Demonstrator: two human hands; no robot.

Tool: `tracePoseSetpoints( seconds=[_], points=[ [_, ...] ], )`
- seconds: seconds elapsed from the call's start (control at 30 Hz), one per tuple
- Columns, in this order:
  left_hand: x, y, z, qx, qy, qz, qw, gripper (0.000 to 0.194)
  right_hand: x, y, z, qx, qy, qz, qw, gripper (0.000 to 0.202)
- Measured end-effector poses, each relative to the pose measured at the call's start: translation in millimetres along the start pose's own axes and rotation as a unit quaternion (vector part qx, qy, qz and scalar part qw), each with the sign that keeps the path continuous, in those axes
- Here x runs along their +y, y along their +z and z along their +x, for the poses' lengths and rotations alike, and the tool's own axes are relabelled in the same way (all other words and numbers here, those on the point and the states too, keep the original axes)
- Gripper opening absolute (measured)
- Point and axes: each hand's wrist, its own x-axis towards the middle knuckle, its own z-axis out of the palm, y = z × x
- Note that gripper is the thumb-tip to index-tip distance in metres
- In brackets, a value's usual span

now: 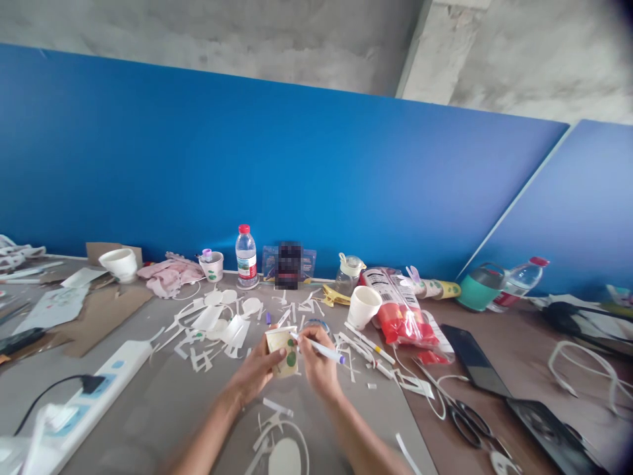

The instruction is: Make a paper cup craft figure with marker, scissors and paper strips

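A pale paper cup (277,344) with green leaf prints is held above the table by my left hand (257,366), the thumb pressed across its side. My right hand (318,359) grips a white marker (324,350) with a purple end, its tip close to the cup's upper right side. Whether the tip touches the cup I cannot tell. A small purple cap (268,318) lies just beyond the cup. White paper scraps (200,356) are scattered around both hands, and a paper disc (285,456) lies between my forearms.
At the back stand a water bottle (246,260), a glass jug (349,274) and a white cup (364,306). A red snack bag (403,316), scissors (469,422) and phones (475,359) lie to the right. A power strip (111,382) and cardboard (99,316) occupy the left.
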Motion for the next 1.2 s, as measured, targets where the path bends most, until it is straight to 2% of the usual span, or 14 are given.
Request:
tracePoseSetpoints(
  seconds=[0.27, 0.67, 0.9, 1.03, 1.2],
  points=[
    [-3, 0.6, 2, -0.029, 0.017, 0.031, 0.999, 0.061, -4, -1, 0, -0.012, -0.028, -0.035, 0.999, 0.014],
    [0, 2.0, 1, -0.014, 0.010, 0.036, 0.999, 0.063, -7, -3, 1, -0.040, -0.028, -0.042, 0.998, 0.014],
    [0, 1.7, 0, -0.013, 0.006, 0.037, 0.999, 0.057, -6, -3, 2, -0.023, -0.005, -0.050, 0.998, 0.012],
    [3, 3.4, -1, -0.024, 0.006, 0.022, 0.999, 0.054, 0, -4, 3, 0.001, 0.017, -0.005, 1.000, 0.011],
    [6, 5.5, -2, -0.007, -0.002, -0.008, 1.000, 0.057, 4, -4, 3, 0.008, 0.031, 0.003, 0.999, 0.013]
  ],
)
